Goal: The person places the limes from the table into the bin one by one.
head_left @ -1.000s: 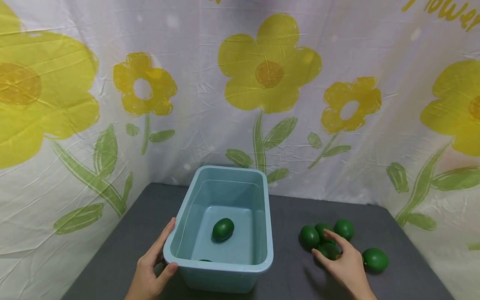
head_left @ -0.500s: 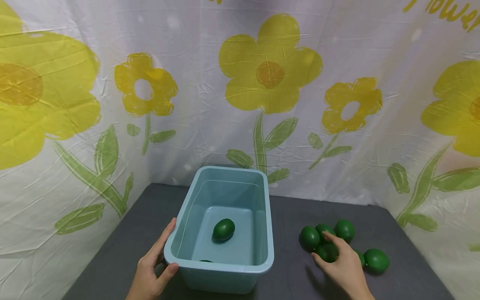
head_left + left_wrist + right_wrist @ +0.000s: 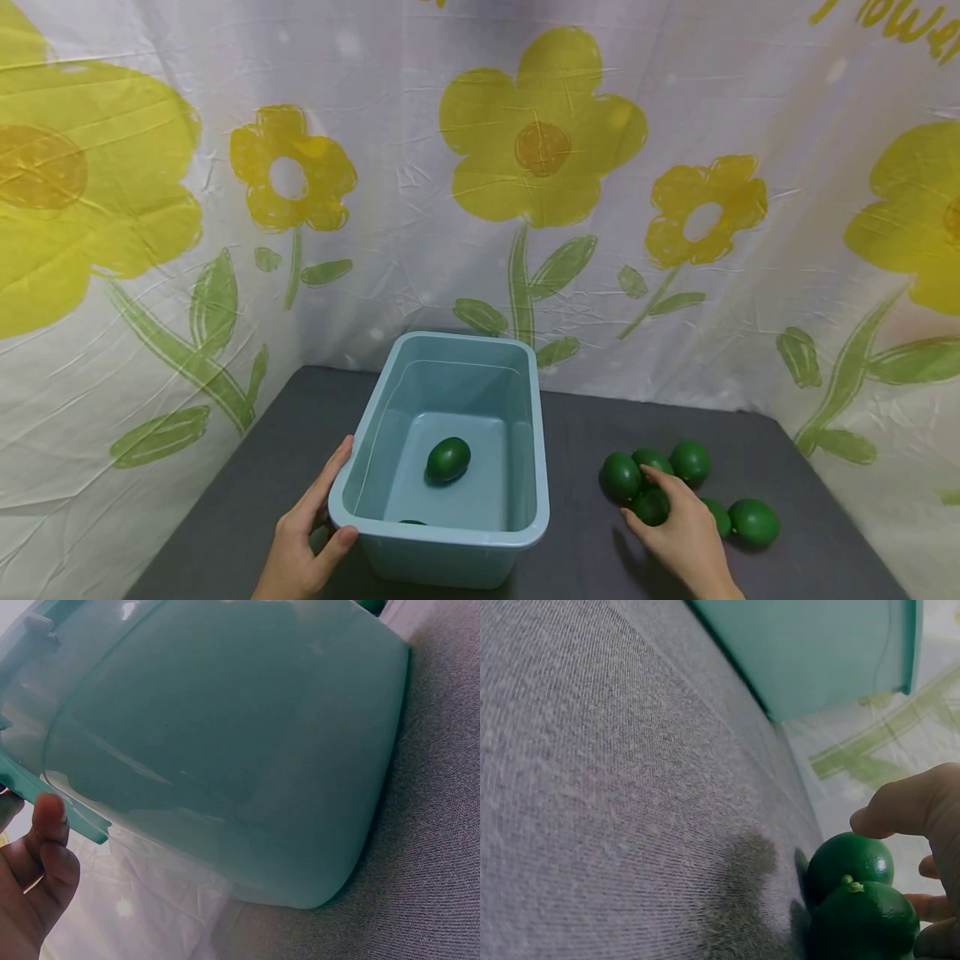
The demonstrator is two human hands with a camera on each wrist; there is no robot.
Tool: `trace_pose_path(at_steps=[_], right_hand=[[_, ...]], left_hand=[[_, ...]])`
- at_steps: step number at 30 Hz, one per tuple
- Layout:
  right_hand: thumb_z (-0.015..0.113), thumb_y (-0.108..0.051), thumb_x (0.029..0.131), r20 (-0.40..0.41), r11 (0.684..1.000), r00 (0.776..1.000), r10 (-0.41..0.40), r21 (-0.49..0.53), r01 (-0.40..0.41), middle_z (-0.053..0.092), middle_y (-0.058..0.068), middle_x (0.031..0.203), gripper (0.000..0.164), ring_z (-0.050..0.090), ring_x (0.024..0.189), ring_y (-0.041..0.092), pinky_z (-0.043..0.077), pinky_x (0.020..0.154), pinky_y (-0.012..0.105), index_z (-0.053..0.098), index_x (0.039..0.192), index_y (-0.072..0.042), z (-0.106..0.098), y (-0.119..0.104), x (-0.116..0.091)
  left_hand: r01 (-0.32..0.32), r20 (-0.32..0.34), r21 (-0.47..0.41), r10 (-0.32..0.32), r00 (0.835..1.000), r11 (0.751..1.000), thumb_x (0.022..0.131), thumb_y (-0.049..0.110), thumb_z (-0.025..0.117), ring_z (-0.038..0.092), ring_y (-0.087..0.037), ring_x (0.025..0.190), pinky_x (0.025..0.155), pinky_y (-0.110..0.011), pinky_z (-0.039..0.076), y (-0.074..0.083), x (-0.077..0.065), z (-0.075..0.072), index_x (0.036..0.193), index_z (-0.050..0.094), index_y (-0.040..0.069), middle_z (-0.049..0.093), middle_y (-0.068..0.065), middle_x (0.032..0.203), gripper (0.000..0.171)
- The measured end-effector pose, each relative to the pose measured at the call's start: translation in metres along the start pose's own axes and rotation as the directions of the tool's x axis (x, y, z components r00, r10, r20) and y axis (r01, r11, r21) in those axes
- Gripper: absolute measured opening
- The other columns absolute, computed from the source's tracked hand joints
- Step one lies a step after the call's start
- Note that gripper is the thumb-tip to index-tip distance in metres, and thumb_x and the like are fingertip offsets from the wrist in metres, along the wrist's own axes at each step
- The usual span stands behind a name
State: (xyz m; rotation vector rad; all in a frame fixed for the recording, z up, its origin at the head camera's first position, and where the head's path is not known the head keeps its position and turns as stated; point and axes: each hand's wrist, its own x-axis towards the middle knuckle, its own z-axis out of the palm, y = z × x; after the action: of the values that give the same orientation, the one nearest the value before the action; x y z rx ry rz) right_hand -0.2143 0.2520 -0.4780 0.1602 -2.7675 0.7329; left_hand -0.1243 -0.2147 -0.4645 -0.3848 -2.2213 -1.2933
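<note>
My left hand [image 3: 303, 529] holds the near left corner of a pale blue plastic basin [image 3: 435, 537], thumb on the near side and fingers along the left side. In the left wrist view its fingers [image 3: 52, 821] bend at the rim. One green lime [image 3: 448, 460] lies on the basin floor; a second shows as a sliver behind the near wall. On the right, my right hand [image 3: 686, 533] arches over a lime [image 3: 651, 505], thumb and forefinger spread on either side. In the right wrist view the thumb [image 3: 889, 814] is spread beside two touching limes [image 3: 862, 922].
Around the right hand lie other limes: one on the left [image 3: 621, 477], one behind [image 3: 692, 462] and one on the right [image 3: 754, 523], among several. A dark grey cloth [image 3: 577, 450] covers the table. Behind stands a white curtain [image 3: 390, 250] with yellow flowers.
My right hand has slid slightly left and toward me, and the lime between its thumb and forefinger has shifted slightly left. A lime behind the hand shows more. The left hand and basin stay put.
</note>
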Motion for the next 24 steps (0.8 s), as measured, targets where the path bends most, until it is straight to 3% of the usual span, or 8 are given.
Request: trace_pose_path(at_steps=[6, 24], right_hand=[[0.09, -0.027, 0.082, 0.025, 1.0, 1.0, 0.004, -0.008, -0.004, 0.066, 0.029, 0.135, 0.07, 0.069, 0.109, 0.047, 0.058, 0.084, 0.06, 0.064, 0.141, 0.0, 0.0016, -0.0016, 0.0029], [0.092, -0.032, 0.079, 0.078, 0.992, 0.996, 0.037, -0.122, -0.028, 0.067, 0.026, 0.133, 0.07, 0.072, 0.08, 0.031, 0.058, 0.065, 0.05, 0.067, 0.138, -0.002, 0.0006, -0.0047, 0.0055]], left_hand=[[-0.038, 0.009, -0.005, 0.038, 0.999, 0.999, 0.093, 0.0, 0.072, 0.036, 0.007, 0.147, 0.097, -0.01, 0.047, -0.001, 0.0008, -0.0012, 0.168, 0.033, 0.013, 0.035, 0.0, 0.172, 0.086], [-0.003, -0.012, -0.029, 0.003, 1.0, 1.0, 0.093, 0.002, 0.073, 0.039, 0.008, 0.145, 0.095, -0.009, 0.048, 0.0039, -0.0003, 0.0006, 0.167, 0.036, 0.017, 0.038, 0.0, 0.171, 0.084]])
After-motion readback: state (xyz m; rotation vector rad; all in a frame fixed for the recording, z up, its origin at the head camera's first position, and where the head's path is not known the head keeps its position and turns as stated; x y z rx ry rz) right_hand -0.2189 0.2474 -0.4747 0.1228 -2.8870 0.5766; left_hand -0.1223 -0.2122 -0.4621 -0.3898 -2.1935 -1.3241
